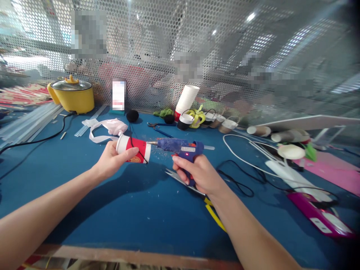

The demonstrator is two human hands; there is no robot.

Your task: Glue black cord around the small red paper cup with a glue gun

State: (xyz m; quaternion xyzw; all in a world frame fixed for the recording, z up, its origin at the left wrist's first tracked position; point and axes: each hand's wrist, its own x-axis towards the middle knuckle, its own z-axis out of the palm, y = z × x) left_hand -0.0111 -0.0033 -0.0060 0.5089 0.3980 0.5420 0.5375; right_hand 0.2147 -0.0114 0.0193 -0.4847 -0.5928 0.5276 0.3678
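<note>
While the red paper cup [134,149] is gripped on its side by the left hand [114,160], its base is turned to the nozzle at 3 o'clock, so glue can reach it. A blue glue gun [180,147] is clasped in the right hand [198,173]. Scissors [184,182] lie under that hand; cables [239,180] are sprawled at 3 o'clock on the blue table [140,210], a cup stack [186,100] at 12.

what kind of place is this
Likely a craft workbench in a shared workshop. The right hand holds a glue gun to a red paper cup in the left hand; a cup stack and glue sticks lie around.
</note>
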